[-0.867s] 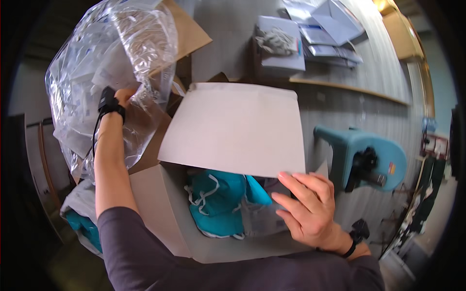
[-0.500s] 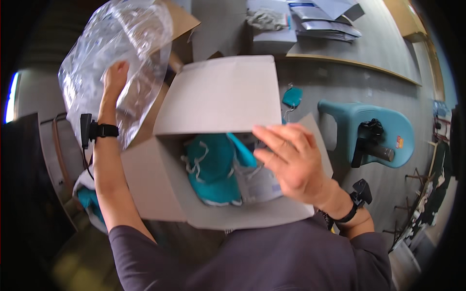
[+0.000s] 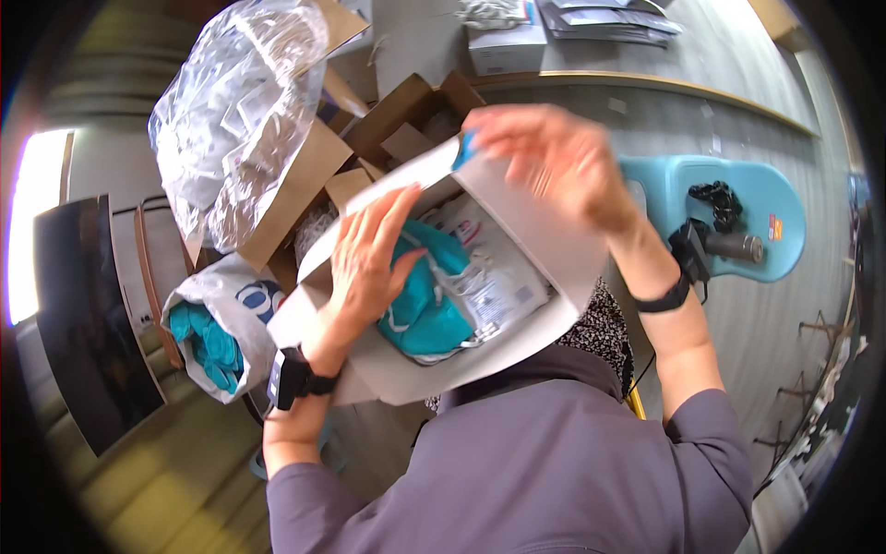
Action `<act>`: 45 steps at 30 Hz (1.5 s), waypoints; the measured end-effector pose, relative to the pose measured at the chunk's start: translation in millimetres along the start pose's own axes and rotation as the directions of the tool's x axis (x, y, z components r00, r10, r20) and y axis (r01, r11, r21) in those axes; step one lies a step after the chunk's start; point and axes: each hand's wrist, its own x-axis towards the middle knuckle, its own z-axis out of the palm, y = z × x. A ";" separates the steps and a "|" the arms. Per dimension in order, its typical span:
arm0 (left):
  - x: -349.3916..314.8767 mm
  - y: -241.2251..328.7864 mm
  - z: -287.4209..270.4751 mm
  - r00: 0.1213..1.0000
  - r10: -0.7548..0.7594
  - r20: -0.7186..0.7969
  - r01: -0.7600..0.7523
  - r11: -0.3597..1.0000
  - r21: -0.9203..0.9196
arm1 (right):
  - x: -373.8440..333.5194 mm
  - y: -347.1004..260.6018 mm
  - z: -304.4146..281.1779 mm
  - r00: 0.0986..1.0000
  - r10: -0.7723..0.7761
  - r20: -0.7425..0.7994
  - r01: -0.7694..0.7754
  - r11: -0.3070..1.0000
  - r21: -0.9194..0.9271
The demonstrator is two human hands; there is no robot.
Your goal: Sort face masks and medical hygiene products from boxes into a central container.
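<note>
A white cardboard box stands open in front of me with its flaps spread. Inside lie teal cup-shaped masks with white straps, beside a clear plastic packet with printing on it. My left hand is open, fingers stretched along the box's left side, palm over the edge of the masks. Over the far right flap is my right hand, smeared by motion, so its grip is unclear. A small teal patch shows by its fingertips at the box's far corner; whether the hand touches it cannot be told.
Beyond the box are brown cartons and a large clear plastic bag. A white bag of teal pieces stands at left. On the right, a blue stool carries a dark cylinder and black plastic.
My left hand has left the clear plastic bag and come to the box's left side. The right hand has moved up and away over the far flap. The box looks turned, its inside more exposed.
</note>
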 end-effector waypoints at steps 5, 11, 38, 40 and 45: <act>-1.1 -1.7 14.1 0.996 -0.039 -0.075 0.051 0.985 0.163 | -1.6 133.0 -157.2 0.691 0.284 -0.664 -0.303 0.949 0.090; 14.6 -20.5 11.5 0.997 -0.081 0.022 0.072 0.964 0.257 | -124.2 380.5 -217.5 0.201 0.689 -0.696 -0.895 0.418 0.155; 61.2 -39.1 15.0 0.899 -0.435 0.042 0.417 0.883 0.217 | -127.7 438.2 -241.6 0.209 0.854 -0.477 -0.402 0.519 0.754; 61.1 -27.9 13.2 0.925 -0.377 0.044 0.362 0.912 0.194 | -119.8 392.2 -236.4 0.231 0.809 -0.541 -0.422 0.584 0.693; 63.7 3.0 13.0 0.970 -0.235 0.068 0.225 0.966 0.131 | -98.2 295.0 -209.1 0.395 0.640 -0.659 -0.183 0.758 0.626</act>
